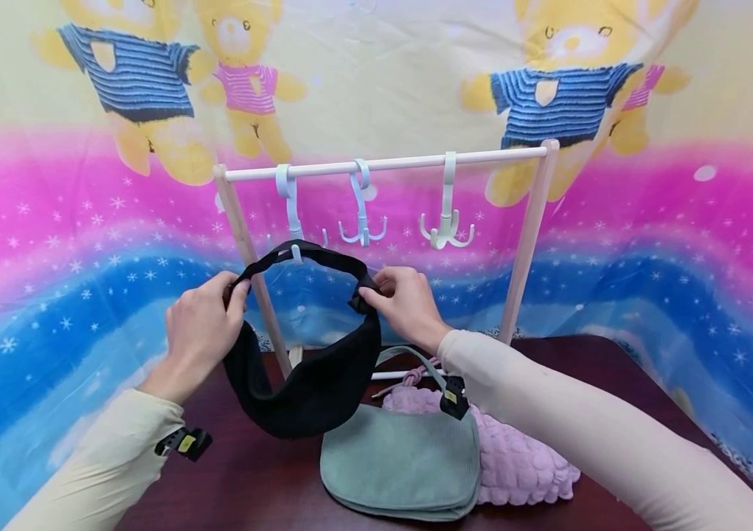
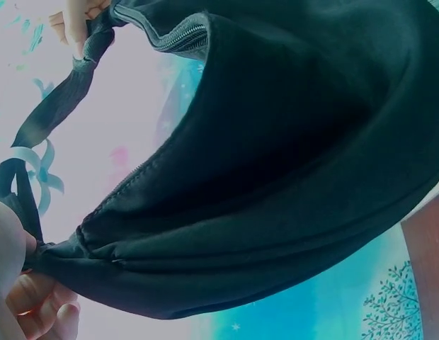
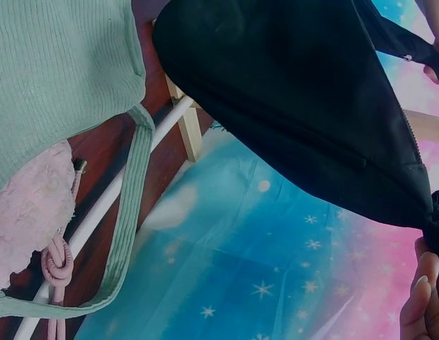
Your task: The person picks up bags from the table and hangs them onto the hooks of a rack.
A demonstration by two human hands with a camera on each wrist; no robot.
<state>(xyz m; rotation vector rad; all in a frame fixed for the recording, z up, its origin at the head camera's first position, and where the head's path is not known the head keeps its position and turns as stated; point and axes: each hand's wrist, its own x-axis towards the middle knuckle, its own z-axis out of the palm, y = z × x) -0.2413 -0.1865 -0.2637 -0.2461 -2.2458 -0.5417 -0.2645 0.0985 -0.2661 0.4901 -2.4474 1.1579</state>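
A black bag (image 1: 303, 402) is being held in the air before a pale wooden rack (image 1: 389, 164), above a dark red table (image 1: 217, 479). Its strap (image 1: 332, 258) is being pinched near one end by the left hand (image 1: 200, 324) and near the other by the right hand (image 1: 409, 302), the two being set well apart. The row of three hooks is being taken in only by the head view, where the strap is being crossed in front by a prong of the leftmost hook (image 1: 292, 206); whether any weight is being borne there cannot be told. Metal-looking zipper teeth (image 2: 187, 35), lost in the head view, are being revealed by the left wrist view. A knotted pink cord (image 3: 58, 262) is being shown closer by the right wrist view. Smooth, soft black fabric is being drawn into a crescent, while ribbed cloth is being displayed by a green bag (image 1: 403, 464) and puckered fabric by a pink bag (image 1: 522, 461) lying partly beneath it. The black bag's long axis is being stretched roughly crosswise between the hands, its rounded belly being pointed down and its ends turned up.
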